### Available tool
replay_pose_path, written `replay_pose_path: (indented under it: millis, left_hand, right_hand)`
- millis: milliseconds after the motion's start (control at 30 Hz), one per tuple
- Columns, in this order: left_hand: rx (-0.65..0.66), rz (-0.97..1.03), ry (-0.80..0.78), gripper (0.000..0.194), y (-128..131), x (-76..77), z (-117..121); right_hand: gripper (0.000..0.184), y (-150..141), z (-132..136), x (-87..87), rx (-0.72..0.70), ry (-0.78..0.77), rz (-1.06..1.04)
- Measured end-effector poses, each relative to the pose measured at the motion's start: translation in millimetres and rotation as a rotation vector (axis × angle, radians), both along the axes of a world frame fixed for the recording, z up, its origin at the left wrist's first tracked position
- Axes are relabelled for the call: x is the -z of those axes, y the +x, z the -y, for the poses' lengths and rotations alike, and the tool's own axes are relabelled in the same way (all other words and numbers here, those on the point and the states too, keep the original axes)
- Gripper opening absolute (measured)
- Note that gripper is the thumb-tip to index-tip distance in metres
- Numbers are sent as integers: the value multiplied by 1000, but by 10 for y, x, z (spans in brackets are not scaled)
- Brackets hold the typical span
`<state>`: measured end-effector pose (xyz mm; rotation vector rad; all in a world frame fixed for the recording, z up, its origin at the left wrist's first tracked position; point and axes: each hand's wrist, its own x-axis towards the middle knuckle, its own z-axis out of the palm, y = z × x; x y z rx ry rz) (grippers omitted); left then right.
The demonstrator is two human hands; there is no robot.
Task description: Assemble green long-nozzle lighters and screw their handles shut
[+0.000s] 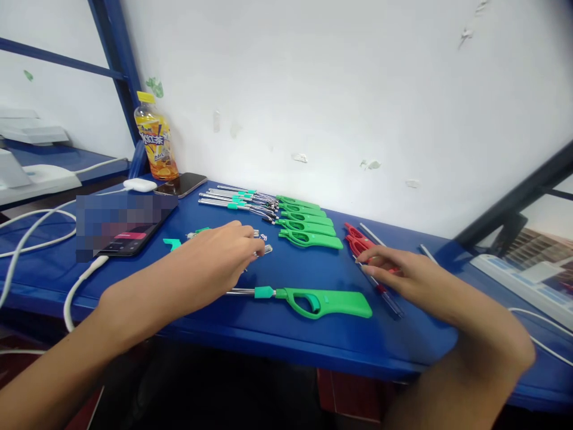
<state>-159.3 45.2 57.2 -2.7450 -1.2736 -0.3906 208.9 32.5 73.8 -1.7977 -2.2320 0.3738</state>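
My left hand is closed, fingers curled downward over a group of small metal and teal parts on the table. What its fingertips grip is hidden. At the right, my right hand pinches the thin metal shaft of a screwdriver with a see-through handle, lying slantwise. Red lighter bodies lie just behind those fingers. Between my forearms rests a green gas lighter with a teal trigger and a metal tube, whose far end my left arm covers.
Several green lighter bodies line up at the back, beside metal tubes with wires. To the left are a phone with a white cable, another phone and a drink bottle. A white power strip sits right.
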Motion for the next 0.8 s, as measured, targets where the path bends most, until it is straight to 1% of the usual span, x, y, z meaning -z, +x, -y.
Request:
replay_pose_path:
  millis: [100, 233, 400, 500, 667, 800]
  left_hand:
    - [-13, -1, -31, 26, -34, -15, -32]
    - [28, 46, -64, 19, -97, 13, -70]
    - [-40, -5, -102, 13, -126, 83, -99]
    - [-50, -15, -104, 12, -128, 108, -115]
    - [-50, -25, -92, 16, -88, 111, -122]
    - [-38, -42, -85, 21, -53, 118, -122]
  right_hand:
    - [34, 48, -13, 8, 23, -22, -2]
    - [34, 10, 2, -6, 2, -20, -11]
    - [34, -28, 24, -30, -6, -19, -13]
    - [35, -29, 33, -40, 0, -42, -33]
    - [39, -64, 43, -41, -17, -149, -102]
    - [38, -140, 70, -31, -59, -156, -132]
